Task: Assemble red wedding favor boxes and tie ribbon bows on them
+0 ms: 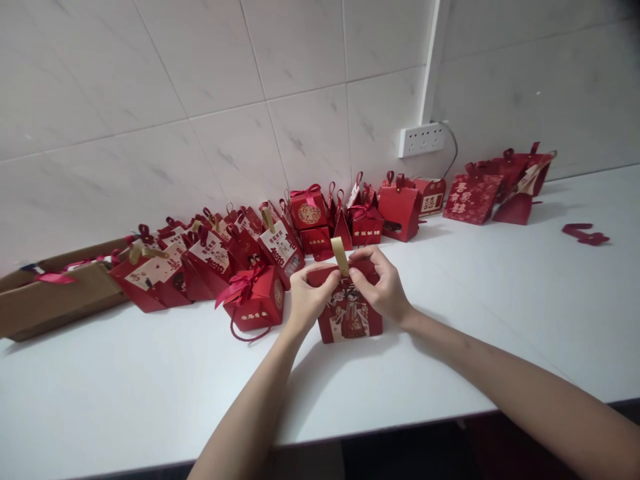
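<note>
A red gift box (pixel 350 317) with printed figures in robes stands upright on the white table in front of me. A loop of gold ribbon (pixel 339 255) rises from its top edge. My left hand (pixel 313 293) pinches the box's upper left edge, thumb on the front near the ribbon's base. On the other side my right hand (pixel 380 283) pinches the upper right edge, its thumb also close to the ribbon. The fingers behind the box are partly hidden. Left of the box sits a red box with a pink bow (pixel 257 300) and a cord handle.
Several red gift boxes (pixel 207 257) line the wall, more (pixel 473 198) at the back right. A cardboard box (pixel 65 293) stands at the left. Red ribbon pieces (pixel 585 235) lie at the right. A power strip (pixel 423 140) is on the wall.
</note>
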Motion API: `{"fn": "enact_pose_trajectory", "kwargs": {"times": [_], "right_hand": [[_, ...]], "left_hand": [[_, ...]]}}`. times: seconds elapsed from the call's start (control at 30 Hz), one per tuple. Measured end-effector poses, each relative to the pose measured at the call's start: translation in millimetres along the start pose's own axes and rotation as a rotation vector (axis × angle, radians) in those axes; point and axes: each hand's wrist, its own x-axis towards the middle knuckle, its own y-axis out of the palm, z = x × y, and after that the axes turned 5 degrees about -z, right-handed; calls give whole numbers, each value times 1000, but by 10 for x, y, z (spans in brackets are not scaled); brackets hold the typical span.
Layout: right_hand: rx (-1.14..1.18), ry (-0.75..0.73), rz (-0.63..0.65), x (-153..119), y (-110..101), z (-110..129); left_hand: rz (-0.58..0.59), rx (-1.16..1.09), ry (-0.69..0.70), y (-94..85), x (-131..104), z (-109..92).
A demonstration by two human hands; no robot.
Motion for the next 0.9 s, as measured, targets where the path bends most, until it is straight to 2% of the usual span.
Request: {"fn": "enact_pose_trajectory", "kwargs": {"times": [0.17, 0.9], "right_hand": [[53, 3, -5, -6, 15, -4], [-51, -51, 26, 9, -14, -8]], "left_hand": [[7, 4, 11, -7, 2, 16], [-10, -7, -16, -1, -1, 27]]}}
